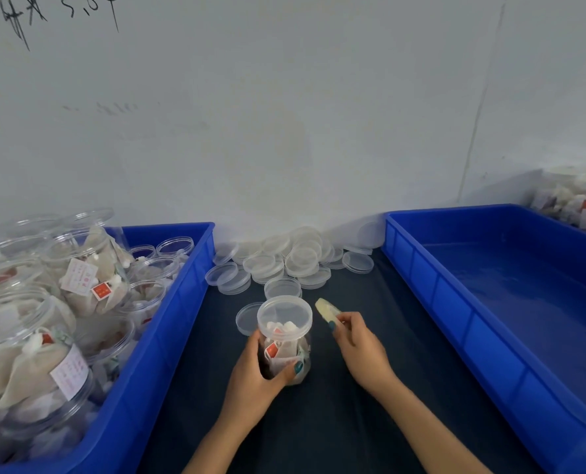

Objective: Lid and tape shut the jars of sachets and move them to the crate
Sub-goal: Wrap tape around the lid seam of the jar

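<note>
A clear plastic jar (286, 350) filled with white sachets stands upright on the dark table, with a clear lid (284, 314) on top. My left hand (261, 374) grips the jar's body from the left, thumb across its front. My right hand (356, 347) is just right of the jar and pinches a short strip of yellowish tape (326, 310), held up beside the lid and apart from it. The blue crate (490, 285) at the right holds nothing.
A blue crate (182, 302) at the left is packed with open jars of sachets (79, 278). A heap of loose clear lids (291, 258) lies against the wall behind the jar; one lid (247, 318) lies just left of it. More sachet jars (575, 200) stand at the far right.
</note>
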### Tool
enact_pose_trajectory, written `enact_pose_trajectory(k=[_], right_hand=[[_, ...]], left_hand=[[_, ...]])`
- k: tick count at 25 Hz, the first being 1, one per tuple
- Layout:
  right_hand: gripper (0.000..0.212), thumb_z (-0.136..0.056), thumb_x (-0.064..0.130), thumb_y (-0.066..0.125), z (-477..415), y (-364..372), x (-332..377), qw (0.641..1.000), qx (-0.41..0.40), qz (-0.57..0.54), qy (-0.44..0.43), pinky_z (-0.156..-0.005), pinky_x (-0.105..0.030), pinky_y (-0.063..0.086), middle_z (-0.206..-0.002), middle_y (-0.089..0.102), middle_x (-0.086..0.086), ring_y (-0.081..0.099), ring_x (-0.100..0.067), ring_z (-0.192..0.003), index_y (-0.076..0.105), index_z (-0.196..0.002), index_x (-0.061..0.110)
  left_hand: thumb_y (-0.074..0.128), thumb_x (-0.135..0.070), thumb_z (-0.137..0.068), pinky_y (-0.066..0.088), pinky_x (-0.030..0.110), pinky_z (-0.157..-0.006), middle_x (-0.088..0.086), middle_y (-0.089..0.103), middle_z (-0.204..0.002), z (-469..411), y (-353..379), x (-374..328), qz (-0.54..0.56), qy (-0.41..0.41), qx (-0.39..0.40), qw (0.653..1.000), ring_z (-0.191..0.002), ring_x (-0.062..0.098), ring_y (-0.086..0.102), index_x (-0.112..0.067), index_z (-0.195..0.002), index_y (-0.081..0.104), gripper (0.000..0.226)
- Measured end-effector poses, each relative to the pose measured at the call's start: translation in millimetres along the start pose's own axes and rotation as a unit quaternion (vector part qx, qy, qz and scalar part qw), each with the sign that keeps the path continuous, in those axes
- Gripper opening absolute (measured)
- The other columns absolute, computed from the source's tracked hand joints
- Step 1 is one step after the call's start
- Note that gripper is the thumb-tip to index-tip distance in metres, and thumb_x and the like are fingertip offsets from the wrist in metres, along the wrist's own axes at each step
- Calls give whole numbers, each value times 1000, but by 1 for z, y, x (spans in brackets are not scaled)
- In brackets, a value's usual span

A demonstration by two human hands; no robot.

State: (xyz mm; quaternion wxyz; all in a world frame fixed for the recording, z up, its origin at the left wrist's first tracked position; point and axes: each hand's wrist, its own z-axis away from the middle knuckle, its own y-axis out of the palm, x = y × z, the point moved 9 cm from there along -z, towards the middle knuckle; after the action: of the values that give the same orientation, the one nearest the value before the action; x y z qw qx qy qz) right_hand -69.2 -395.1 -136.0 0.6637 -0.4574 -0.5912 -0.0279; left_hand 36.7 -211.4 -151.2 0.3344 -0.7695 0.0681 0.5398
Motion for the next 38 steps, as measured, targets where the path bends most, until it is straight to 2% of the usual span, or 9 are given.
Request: enact_pose_trajectory(k=[4, 6, 8, 11, 19, 22, 26, 32, 38], right_hand=[[25, -107, 33, 37, 23, -16, 8, 976, 22, -204, 67, -71, -18, 38, -101, 59, 12, 53, -3, -87, 58, -101, 46], [35, -106, 31, 40, 39, -17, 23, 965, 42, -259, 25, -76, -12, 38, -101, 59, 24, 55, 5, -94, 60, -97, 58], [28, -106, 29, 42, 52, -18, 43, 960, 39, -267, -77, -84, -16, 45, -105, 62, 12, 57, -4, -99, 61, -112, 49], [20, -105, 21, 44, 66, -18, 62, 947, 31, -273, -165, -87, -41, 52, -102, 63, -3, 59, -30, -97, 56, -120, 28], [22, -93, 47, 48, 79, -17, 66, 963, 22, -178, -201, -65, -50, 49, -79, 60, -3, 55, -25, -67, 46, -115, 43], [25, -94, 44, 48, 82, -13, 69, 964, 29, -159, -210, -65, -54, 48, -77, 59, -3, 54, -29, -67, 44, -117, 36], [28, -93, 46, 45, 83, -14, 70, 970, 38, -95, -220, -68, -48, 50, -79, 61, -3, 58, -24, -69, 41, -119, 37], [30, -98, 35, 51, 85, -19, 77, 966, -18, 46, -254, -69, -38, 49, -85, 63, 8, 57, -14, -75, 41, -126, 30], [26, -102, 44, 39, 74, -28, 79, 968, -26, 96, -231, -66, -35, 48, -76, 64, 5, 57, -15, -70, 47, -121, 29]], left_hand=[[83, -37, -74, 27, 23, -113, -9, 26, -159, 13, -17, -46, -79, 91, -106, 987, -144, 1, 21, -38, -152, 13, 106], [65, -47, -84, 25, 20, -115, -7, 29, -158, 26, -19, -95, -135, 241, -149, 950, -146, 5, 22, -31, -152, 27, 80], [50, -48, -93, 24, 14, -116, -8, 38, -153, 32, -9, -132, -179, 322, -132, 920, -144, 4, 28, -22, -149, 40, 62], [41, -43, -99, 34, 22, -112, -7, 49, -146, 30, 3, -151, -199, 326, -98, 919, -137, 5, 40, -20, -147, 47, 53], [64, -25, -91, 52, 21, -88, -5, 69, -110, 48, -12, -153, -162, 388, -184, 889, -103, 5, 60, -15, -116, 74, 29], [79, -17, -81, 55, 22, -80, -7, 72, -93, 43, -23, -146, -78, 363, -186, 910, -88, 6, 67, -14, -96, 80, 15], [79, -25, -73, 49, 11, -71, -15, 72, -78, 24, -25, -124, 76, 211, -116, 968, -82, 5, 69, -21, -79, 75, 8], [65, -32, -85, 44, 7, -74, -25, 64, -92, 25, -17, -123, 47, 172, -100, 979, -91, 1, 61, -32, -86, 63, 3], [62, -28, -91, 50, 21, -74, -13, 64, -86, 32, -9, -114, 12, 185, -64, 981, -87, 10, 62, -24, -90, 64, 5]])
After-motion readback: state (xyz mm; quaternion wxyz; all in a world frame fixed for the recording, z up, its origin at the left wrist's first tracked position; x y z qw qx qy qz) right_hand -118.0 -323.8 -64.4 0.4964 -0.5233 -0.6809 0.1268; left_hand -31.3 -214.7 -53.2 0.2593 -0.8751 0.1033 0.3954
